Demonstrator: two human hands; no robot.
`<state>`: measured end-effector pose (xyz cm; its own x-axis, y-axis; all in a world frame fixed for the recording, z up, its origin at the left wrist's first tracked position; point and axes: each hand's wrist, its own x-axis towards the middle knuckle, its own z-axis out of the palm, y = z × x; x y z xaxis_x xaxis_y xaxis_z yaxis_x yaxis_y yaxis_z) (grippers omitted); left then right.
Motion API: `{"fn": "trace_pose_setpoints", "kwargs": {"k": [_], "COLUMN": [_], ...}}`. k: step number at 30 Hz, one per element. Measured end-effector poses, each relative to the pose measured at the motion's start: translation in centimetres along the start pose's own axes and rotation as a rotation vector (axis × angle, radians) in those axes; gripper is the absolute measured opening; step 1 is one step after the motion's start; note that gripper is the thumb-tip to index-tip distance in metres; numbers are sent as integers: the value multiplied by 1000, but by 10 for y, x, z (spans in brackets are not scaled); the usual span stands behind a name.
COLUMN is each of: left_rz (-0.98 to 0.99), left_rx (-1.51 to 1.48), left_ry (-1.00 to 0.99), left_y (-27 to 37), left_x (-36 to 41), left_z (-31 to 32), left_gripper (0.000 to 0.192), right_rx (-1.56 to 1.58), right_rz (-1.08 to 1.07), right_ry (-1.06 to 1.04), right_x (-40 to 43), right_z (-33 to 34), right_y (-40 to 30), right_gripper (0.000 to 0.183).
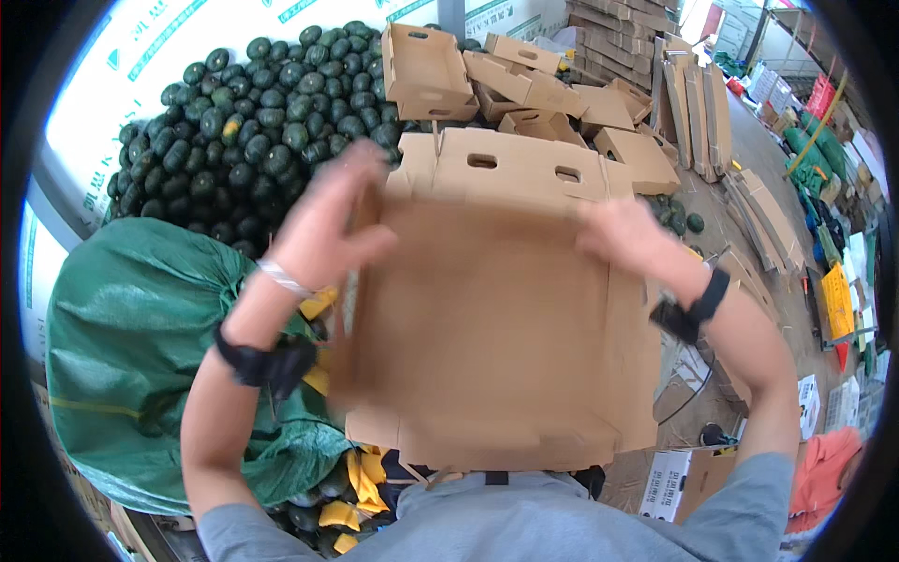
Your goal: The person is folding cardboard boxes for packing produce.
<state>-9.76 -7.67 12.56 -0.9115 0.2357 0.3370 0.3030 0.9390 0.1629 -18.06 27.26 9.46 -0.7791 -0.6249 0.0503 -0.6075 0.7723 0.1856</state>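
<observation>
A brown cardboard box tray point(484, 316), blurred by motion, lies in front of my body over a flat cardboard blank point(635, 379). My left hand point(337, 218) is at its far left corner, the thumb reaching over the inside and the fingers along the left wall. At the far right corner, my right hand point(621, 232) has its fingers curled over the edge. Both hands are blurred, so the exact fingertip contact is hard to see. Beyond the tray, a cardboard flap point(523, 165) with two oval hand holes stretches away from me.
Dark green squashes point(274, 133) are heaped against the far left wall. Left of me bulges a green woven sack point(140, 351). Folded cardboard trays point(428, 67) pile up beyond the work area, with flat cardboard bundles point(695, 112) to their right. A printed carton point(681, 485) stands near my right elbow.
</observation>
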Motion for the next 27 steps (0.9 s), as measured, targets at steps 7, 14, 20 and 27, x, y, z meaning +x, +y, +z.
{"fn": "trace_pose_setpoints", "kwargs": {"k": [7,14,20,27], "left_rz": [-381,-593,-785,-552], "left_rx": [-629,-1050,-1223,-1107], "left_ry": [160,-99,-54,-48], "left_y": [-95,-24,-19,-52], "left_x": [-113,-165,-178,-180], "left_z": [61,139,133,152], "left_gripper": [81,103,79,73], "right_rx": [723,1184,1320,1234], "right_rz": [94,620,801,759], "right_ry": [686,16,172,199], "right_x": [42,-191,-196,-210], "right_z": [-44,144,129,138], "right_y": [41,22,-41,-34], "right_gripper": [59,96,86,108]}}
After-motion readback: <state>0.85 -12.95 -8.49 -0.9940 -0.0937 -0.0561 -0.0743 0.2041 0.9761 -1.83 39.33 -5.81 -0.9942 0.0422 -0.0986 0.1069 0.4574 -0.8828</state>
